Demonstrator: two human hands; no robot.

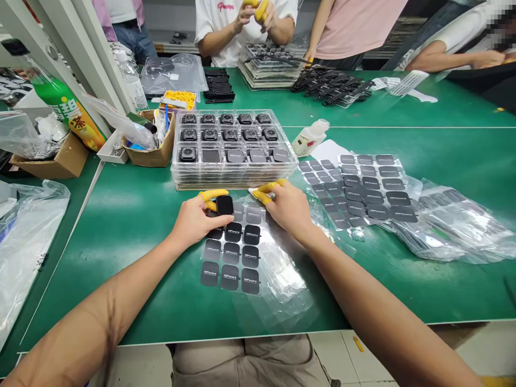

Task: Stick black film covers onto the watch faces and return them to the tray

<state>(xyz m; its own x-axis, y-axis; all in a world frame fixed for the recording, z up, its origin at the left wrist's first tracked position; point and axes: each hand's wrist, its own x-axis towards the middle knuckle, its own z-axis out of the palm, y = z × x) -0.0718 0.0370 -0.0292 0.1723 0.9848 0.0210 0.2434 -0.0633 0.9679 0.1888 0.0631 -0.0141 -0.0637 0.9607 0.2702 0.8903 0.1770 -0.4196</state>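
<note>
My left hand (192, 219), with yellow finger cots on some fingers, holds a square black smartwatch body (224, 205) with its dark screen towards me. Beneath it lies a sheet of dark grey square stickers (231, 252) printed with white lettering, partly covered by the hand and watch. To the right, my right hand (289, 210), also wearing yellow finger cots, is closed with a small white piece (253, 191) at its fingertips; what kind of thing that is cannot be made out. Just beyond both hands stands a stack of clear trays (231, 174), its top one holding several watch bodies.
More sticker sheets (368, 188) and clear plastic bags (455, 231) lie on the right. A white bottle (310, 137) stands beside the trays. Cardboard boxes (151, 155) and a green drink bottle (60, 102) occupy the left. Across the table, co-workers stand near black straps (330, 86).
</note>
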